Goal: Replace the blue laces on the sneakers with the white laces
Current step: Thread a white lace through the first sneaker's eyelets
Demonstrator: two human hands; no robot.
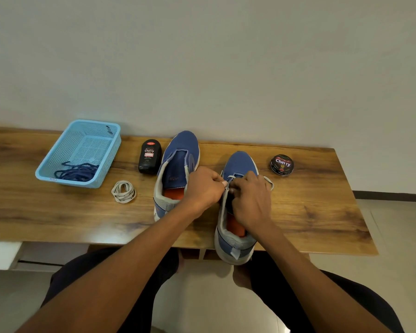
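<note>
Both hands met over the right sneaker (238, 212), which lay toe-far on the wooden table (310, 207) with its heel past the near edge; the left hand (203, 186) pinched a white lace (231, 177) at the eyelets, and the right hand (251, 200) curled round the same lace across the tongue opening; the left sneaker (178, 164) lay unlaced just beside them; a coiled white lace (123, 191) lay further left; the blue laces (76, 173) sat in the blue basket (58, 162) at far left.
</note>
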